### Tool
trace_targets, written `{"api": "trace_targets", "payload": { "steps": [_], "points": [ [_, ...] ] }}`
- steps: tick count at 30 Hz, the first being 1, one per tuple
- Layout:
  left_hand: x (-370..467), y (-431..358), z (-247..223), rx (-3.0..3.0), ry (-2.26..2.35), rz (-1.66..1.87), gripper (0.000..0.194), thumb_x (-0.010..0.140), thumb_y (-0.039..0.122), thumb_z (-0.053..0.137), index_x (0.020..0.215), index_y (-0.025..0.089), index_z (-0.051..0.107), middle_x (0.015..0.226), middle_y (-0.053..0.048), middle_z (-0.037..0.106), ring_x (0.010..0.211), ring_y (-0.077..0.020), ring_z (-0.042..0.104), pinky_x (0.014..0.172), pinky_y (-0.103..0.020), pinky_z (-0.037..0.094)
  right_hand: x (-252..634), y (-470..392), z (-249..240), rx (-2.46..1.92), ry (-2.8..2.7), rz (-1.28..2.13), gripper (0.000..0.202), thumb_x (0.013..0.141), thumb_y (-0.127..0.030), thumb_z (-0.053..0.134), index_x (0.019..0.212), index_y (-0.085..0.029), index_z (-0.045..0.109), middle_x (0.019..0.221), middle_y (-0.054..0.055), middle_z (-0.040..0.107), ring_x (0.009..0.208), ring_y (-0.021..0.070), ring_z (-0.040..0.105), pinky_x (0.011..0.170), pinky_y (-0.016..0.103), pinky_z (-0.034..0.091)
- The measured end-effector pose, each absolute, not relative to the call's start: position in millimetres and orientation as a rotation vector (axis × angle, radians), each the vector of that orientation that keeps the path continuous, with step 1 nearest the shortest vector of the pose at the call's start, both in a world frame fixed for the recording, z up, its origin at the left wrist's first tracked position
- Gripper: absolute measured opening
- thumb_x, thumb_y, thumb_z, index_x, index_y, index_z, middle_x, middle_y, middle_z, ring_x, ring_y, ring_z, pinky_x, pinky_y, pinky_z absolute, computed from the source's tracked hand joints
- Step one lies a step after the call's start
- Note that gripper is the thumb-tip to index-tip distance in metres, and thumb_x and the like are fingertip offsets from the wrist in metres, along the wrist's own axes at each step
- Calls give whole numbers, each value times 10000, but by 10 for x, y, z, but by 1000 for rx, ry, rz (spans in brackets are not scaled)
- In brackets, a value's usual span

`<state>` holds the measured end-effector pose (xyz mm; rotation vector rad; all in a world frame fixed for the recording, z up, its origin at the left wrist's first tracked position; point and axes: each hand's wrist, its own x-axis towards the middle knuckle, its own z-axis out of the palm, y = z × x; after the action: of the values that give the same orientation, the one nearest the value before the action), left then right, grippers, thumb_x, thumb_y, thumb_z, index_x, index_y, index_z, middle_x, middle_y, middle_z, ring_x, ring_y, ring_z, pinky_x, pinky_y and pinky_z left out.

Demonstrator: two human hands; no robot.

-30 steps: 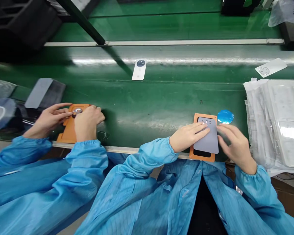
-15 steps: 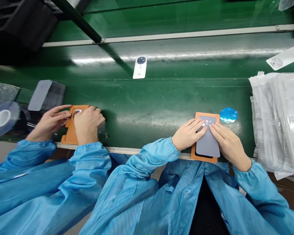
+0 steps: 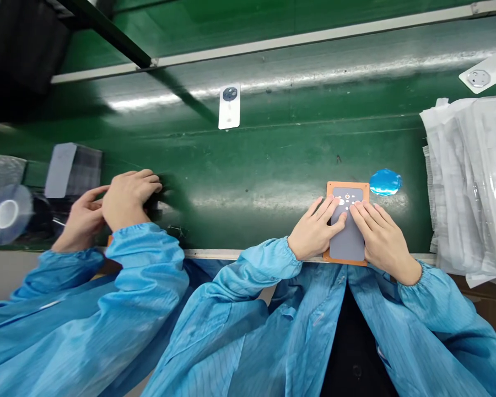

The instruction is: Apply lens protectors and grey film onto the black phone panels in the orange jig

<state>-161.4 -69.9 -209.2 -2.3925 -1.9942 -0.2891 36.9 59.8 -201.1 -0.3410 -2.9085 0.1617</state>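
Note:
A grey phone-shaped panel [image 3: 347, 237] with small holes near its top lies on an orange frame [image 3: 329, 190] at the bench's front edge. My left hand [image 3: 316, 229] rests on the panel's left side, fingers stretched toward the holes. From the right, my right hand [image 3: 382, 237] lies on the panel with its fingers extended, fingertips close to those of my left hand. Just beyond the frame's upper right corner is a shiny blue round piece [image 3: 386, 182].
A co-worker's hands [image 3: 128, 198] are at the left, near a tape roll [image 3: 6, 214] and a grey stack [image 3: 60, 171]. White panels lie farther back, one at centre [image 3: 230, 113], one at right [image 3: 494, 69]. Wrapped sheets [image 3: 488, 182] are piled at the right.
The grey panel now sits straighter within the orange frame, and my hands stay on it. The co-worker's orange piece is mostly hidden now. The whole view has tilted slightly.

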Motion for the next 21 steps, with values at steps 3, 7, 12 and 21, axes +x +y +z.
{"api": "trace_targets", "payload": {
  "steps": [3,7,12,21],
  "points": [
    [-1564,-748,-2066,-2409,-2005,-332,495,934,151,556,1424,86,551,1564,-316,484,1495,-441,472,1194,-609,445,413,541,-2008,-352,-2898,176,656,921,-97,480,1571,-22,428,1582,214,524,1486,353,480,1251,519,389],
    [-1594,-777,-2038,-2497,-2122,-417,565,899,187,616,1444,55,552,1608,-326,423,1530,-457,407,1230,-648,384,449,485,-2052,-368,-2872,212,644,895,-120,530,1527,-4,478,1560,232,540,1450,369,510,1218,538,430],
    [-1936,-760,-2008,-2677,-2293,-792,611,921,310,714,1499,207,545,1621,-160,496,1589,-400,334,1289,-658,301,440,578,-2014,-288,-2753,340,527,871,-17,472,1349,-104,677,1389,170,694,1317,324,628,1138,520,520],
    [-1978,152,-1900,-1733,-2117,-2681,572,770,575,879,1148,191,689,1078,-82,769,1011,-225,765,957,-373,606,-217,1421,-1574,-436,-1413,1701,103,819,-222,801,898,-272,759,911,-22,783,855,181,743,768,334,635]
  ]
}}
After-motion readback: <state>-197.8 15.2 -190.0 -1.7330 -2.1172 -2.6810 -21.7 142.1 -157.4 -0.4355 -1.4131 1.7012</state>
